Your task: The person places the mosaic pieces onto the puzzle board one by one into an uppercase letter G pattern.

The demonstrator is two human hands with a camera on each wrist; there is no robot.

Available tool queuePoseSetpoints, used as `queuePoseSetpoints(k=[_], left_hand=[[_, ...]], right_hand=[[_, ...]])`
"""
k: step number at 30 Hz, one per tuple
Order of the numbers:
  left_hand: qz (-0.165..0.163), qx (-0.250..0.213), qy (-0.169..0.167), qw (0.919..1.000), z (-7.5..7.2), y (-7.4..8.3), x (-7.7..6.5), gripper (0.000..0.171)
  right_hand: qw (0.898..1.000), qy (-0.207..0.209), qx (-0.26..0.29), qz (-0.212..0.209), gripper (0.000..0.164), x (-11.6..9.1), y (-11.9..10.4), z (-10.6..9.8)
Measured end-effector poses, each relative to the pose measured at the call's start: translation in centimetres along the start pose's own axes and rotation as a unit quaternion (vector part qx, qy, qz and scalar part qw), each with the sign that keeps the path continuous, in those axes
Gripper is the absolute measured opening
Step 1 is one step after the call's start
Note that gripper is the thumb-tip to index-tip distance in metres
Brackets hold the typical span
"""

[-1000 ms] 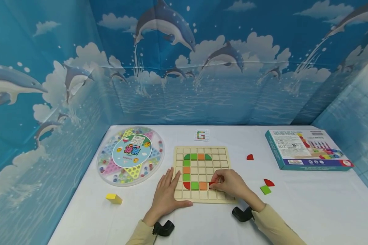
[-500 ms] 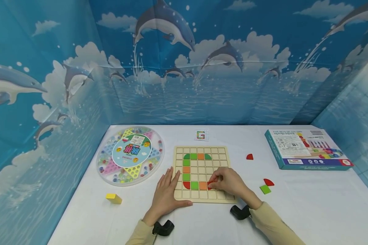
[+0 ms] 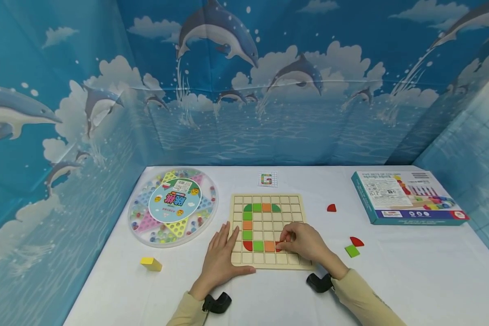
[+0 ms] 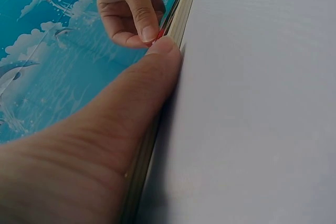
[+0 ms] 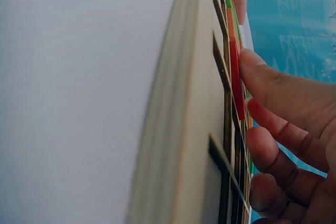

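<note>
A pale wooden grid board [image 3: 291,259] lies on the table, with green, orange and red flat pieces set in its cells. My right hand [image 3: 305,244] is over its lower right part, thumb and index finger pinching a red quarter-circle piece [image 5: 236,80] at a cell. That piece sits beside an orange square tile [image 3: 270,246] and is partly covered by the fingertips in the head view. My left hand [image 3: 222,260] rests on the board's left edge with straight fingers, its thumb [image 4: 149,69] along the front edge.
Two loose red quarter-circle pieces [image 3: 331,208] and a green square [image 3: 352,251] lie right of the board. A small pattern card [image 3: 267,179] lies behind it. A round marble game [image 3: 173,208] and yellow block [image 3: 151,264] are left; a game box [image 3: 409,199] is far right.
My right hand has shifted slightly left with the red quarter-circle piece, which is now closer to the orange tile. My left hand has stayed in place.
</note>
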State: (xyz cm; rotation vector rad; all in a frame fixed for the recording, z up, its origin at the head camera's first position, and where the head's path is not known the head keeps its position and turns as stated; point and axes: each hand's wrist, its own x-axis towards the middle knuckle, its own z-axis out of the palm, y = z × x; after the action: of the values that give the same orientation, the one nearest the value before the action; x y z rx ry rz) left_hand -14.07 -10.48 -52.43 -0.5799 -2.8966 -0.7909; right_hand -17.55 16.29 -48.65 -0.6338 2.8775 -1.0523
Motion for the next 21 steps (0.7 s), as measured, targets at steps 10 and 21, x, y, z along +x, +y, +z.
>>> queuePoseSetpoints(k=[10,21], left_hand=[[0.004,0.002,0.006,1.0,0.0,0.1,0.0,0.113],[-0.001,-0.001,0.002,1.0,0.0,0.1,0.0,0.113]], right_hand=[[0.997,0.056,-0.024,0.052,0.013,-3.3,1.7,-4.0],[0.973,0.002,-0.086,0.215,0.034,-8.1,4.7,-9.0]])
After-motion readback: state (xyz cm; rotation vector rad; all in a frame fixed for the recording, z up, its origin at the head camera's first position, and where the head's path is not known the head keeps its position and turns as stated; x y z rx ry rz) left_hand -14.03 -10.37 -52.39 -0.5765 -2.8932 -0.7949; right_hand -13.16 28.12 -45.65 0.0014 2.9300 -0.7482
